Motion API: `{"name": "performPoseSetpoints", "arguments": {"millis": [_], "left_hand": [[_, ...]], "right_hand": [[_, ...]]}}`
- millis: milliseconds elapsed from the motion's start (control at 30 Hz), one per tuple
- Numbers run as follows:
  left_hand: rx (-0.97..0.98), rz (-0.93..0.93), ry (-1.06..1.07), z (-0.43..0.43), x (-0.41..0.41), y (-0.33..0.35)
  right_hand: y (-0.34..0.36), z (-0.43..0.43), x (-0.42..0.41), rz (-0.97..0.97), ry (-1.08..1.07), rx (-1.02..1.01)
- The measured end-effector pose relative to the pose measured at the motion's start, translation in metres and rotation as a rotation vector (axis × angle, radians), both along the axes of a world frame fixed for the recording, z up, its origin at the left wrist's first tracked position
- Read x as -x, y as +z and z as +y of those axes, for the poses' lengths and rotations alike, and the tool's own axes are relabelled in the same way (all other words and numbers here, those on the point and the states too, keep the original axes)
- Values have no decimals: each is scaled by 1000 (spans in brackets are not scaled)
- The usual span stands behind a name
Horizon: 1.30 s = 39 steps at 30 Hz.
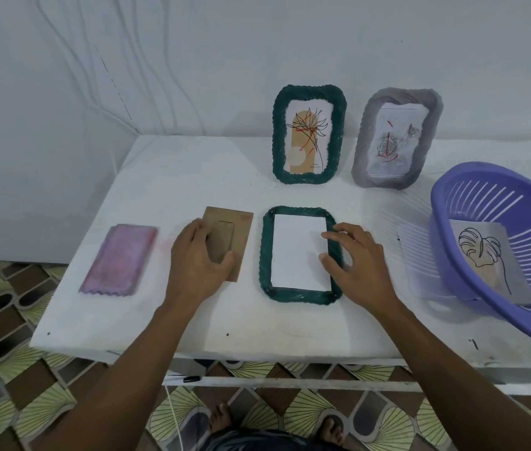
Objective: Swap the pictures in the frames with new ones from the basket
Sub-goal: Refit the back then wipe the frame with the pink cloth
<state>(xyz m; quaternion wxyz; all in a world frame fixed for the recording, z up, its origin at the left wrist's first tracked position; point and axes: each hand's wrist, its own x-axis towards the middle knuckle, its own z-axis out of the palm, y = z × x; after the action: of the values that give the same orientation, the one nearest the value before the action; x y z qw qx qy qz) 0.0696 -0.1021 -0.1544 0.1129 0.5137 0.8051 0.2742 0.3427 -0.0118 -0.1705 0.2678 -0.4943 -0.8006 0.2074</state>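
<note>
Starting at the left of the white table [192, 177], a folded pink cloth [119, 258] lies flat, well apart from both hands. Just beside it, the left hand [197, 255] covers the near-left part of a brown backing board [230, 237], fingers curled over the board's left edge and thumb laid on its face, so it grips the board. The board lies flat, close to the left side of a dark green frame [265, 255] but not touching it.

That frame lies face down between the two hands, with a blank white sheet [296, 252] filling its opening. Behind it, near the wall, a second green frame [278, 135] stands upright showing a line-drawn flower on tan shapes.

The right hand [360, 258] rests on the lying frame's right rim, fingers spread and loosely bent, the forefinger and thumb tips touching the edge of the white sheet and holding nothing.

Further right, a grey frame [363, 151] stands tilted back with a pale rose picture marked in red. At the far right, a purple slotted basket [452, 222] holds a leaf picture [485, 255] lying against its inner wall, near the right hand but out of its touch.
</note>
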Motion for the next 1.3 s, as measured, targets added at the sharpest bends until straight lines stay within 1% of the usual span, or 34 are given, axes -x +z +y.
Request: {"name": "performPoseSetpoints", "arguments": {"millis": [167,267,367,500,600,667,733,800,933,1033,1133,1300], "left_hand": [[-46,-110,37,-2,-2,5],[-124,-119,30,0,-10,20],[-184,-130,-14,8,-28,36],[-176,-146,-106,17,-64,43],[-178,-205,-158,19,-82,43],[-210,-259,-208,20,-86,44],[-253,-350,-232,21,-84,45],[-247,-395,-227,24,-76,42],[-195,-389,-282,28,-65,32],[-186,-247,-349,27,-64,26],[-160,-141,-347,28,-62,20],[-155,-132,-344,32,-59,15]], "right_hand": [[5,-2,1,80,-14,11],[14,-6,6,104,-25,-17],[36,-11,21,201,18,-37],[57,-8,38,358,35,50],[60,-3,37,349,-27,76],[62,0,31,364,-66,128],[65,3,23,391,-72,189],[66,6,17,394,-62,245],[61,11,13,357,-38,312],[54,13,11,324,-39,309],[47,12,12,326,-35,336],[41,13,18,272,-62,339]]}}
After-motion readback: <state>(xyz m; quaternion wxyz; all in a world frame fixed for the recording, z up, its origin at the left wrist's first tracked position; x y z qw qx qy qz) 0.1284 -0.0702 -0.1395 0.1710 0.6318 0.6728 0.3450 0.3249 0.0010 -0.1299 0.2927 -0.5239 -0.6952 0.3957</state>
